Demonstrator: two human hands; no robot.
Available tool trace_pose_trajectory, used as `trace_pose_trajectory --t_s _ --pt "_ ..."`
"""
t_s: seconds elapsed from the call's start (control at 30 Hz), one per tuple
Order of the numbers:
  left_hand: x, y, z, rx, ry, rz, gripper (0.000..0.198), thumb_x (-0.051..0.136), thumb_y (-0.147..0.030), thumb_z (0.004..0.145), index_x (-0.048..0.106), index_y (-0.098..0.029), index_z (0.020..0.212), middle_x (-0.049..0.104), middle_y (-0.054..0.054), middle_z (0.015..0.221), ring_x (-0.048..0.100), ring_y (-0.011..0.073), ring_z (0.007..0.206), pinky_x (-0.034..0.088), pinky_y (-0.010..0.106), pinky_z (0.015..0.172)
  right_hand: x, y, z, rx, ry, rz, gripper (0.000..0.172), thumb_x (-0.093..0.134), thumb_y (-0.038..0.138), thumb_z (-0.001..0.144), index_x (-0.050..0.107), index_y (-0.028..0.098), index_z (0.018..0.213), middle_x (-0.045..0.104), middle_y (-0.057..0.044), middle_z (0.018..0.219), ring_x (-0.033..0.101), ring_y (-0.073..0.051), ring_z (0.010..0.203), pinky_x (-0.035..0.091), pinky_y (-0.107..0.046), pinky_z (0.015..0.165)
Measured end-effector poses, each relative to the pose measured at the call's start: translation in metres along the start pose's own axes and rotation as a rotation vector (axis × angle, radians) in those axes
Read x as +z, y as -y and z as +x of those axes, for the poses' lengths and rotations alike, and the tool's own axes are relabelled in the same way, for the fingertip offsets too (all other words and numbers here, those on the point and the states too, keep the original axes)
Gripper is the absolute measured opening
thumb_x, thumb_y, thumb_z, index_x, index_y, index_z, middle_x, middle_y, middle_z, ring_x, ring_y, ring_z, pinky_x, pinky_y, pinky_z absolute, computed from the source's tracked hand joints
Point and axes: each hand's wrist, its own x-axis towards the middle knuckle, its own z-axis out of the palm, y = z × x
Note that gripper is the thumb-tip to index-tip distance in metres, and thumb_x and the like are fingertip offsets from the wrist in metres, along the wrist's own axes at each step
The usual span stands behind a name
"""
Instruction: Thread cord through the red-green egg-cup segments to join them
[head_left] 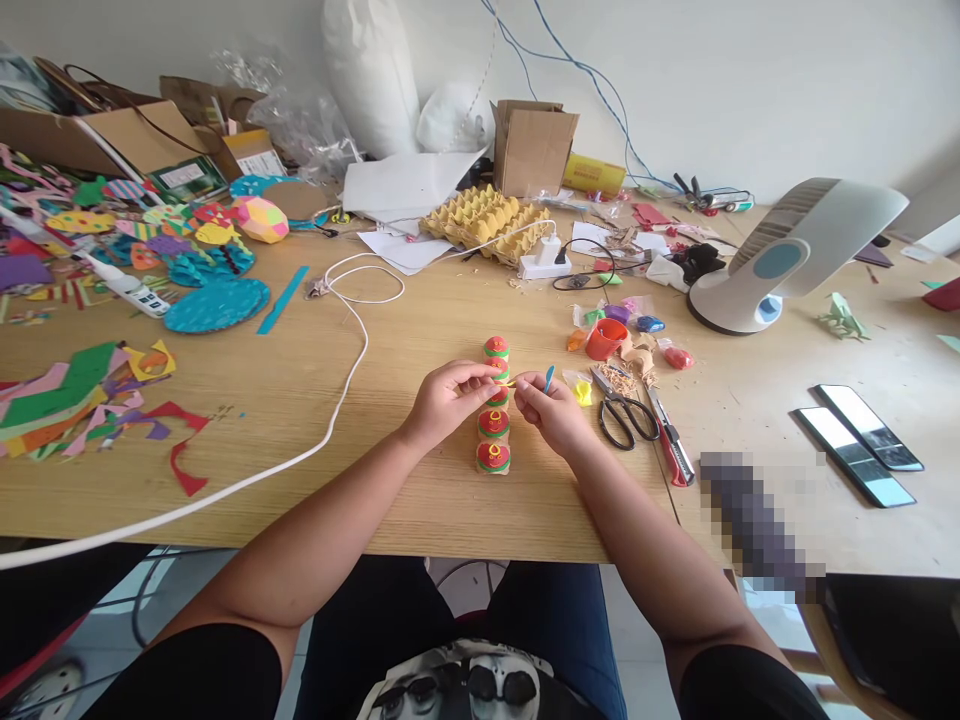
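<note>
A column of several small red-and-green clay pieces [493,425] stands on the table in front of me, and the nearer ones carry yellow loops on top. Over the middle of that column, my left hand [452,402] is closed with thumb and fingertips in a pinch. A thin yellow strand [512,383], which looks like modelling clay, spans the small gap between both hands' fingertips. My right hand [553,412] is closed too, with a small blue modelling tool [550,376] sticking up from its fingers. The hands partly cover the middle pieces.
Scissors [626,408], a utility knife [671,437], an orange-red cup [606,340] and bags of coloured clay lie on the right. A white fan [787,255] stands beyond them. A white cable [352,385] crosses the left side near paper scraps [82,395]. Egg trays [480,220] sit behind.
</note>
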Motion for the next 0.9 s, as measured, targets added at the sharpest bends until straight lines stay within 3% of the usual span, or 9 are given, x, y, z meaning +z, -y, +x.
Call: trace_pose_trajectory --t_s 0.27,0.47,0.63,0.9 --pt "-0.0001 0.0058 0.0003 -0.08 0.032 0.027 0.02 0.075 -0.041 0.086 0.078 -0.021 0.09 0.075 0.003 0.086 0.06 0.013 0.071 0.048 0.026 0.064 -0.0005 -0.0003 0.0018 -0.025 -0.03 -0.027 0.039 0.081 0.052 0.072 0.066 0.018 0.083 0.051 0.005 0.058 0.033 -0.007 0.05 0.019 -0.025 0.05" --pt "0.001 0.0036 -0.0003 0.091 0.033 0.132 0.021 0.079 -0.032 0.083 0.075 -0.022 0.101 0.074 0.004 0.096 0.065 0.016 0.085 0.049 0.026 0.07 0.0035 -0.0016 0.0009 -0.001 -0.002 -0.055 0.041 0.081 0.054 0.072 0.07 0.017 0.084 0.049 0.005 0.057 0.031 -0.007 0.05 0.018 -0.026 0.049" --pt "-0.0002 0.0042 -0.0013 0.212 0.038 0.215 0.012 0.073 -0.029 0.089 0.077 -0.023 0.099 0.076 0.004 0.094 0.068 0.0158 0.086 0.052 0.028 0.073 0.0077 0.0007 -0.002 0.027 0.013 -0.098 0.046 0.083 0.057 0.068 0.072 0.015 0.085 0.046 0.005 0.056 0.03 -0.007 0.051 0.017 -0.026 0.049" --pt "-0.0028 0.0015 -0.0011 0.22 0.006 0.234 0.012 0.071 -0.029 0.091 0.079 -0.024 0.097 0.076 0.004 0.091 0.068 0.0156 0.084 0.055 0.029 0.079 0.0058 0.0018 -0.002 0.032 -0.014 -0.083 0.047 0.081 0.06 0.07 0.071 0.016 0.082 0.047 0.004 0.058 0.029 -0.007 0.051 0.016 -0.027 0.049"
